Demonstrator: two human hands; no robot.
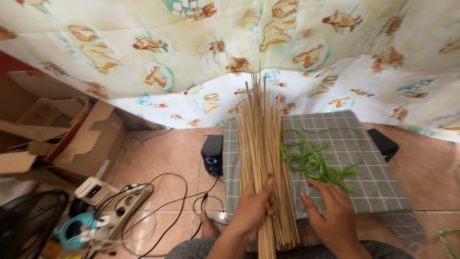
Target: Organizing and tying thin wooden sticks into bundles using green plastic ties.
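Observation:
A thick bundle of long thin bamboo sticks (261,139) lies lengthwise on a low table under a grey checked cloth (373,192), its far ends fanning out toward the curtain. My left hand (254,208) is closed around the near end of the bundle, thumb on top. My right hand (330,213) rests flat on the cloth just right of the sticks, fingers spread, fingertips touching a loose tangle of green strings (314,160).
A black speaker (212,154) stands at the table's left edge, another dark box (383,143) at its right. Cables, a power strip (123,208), a fan (26,223) and cardboard boxes (72,139) crowd the tiled floor at left. A printed curtain (287,52) hangs behind.

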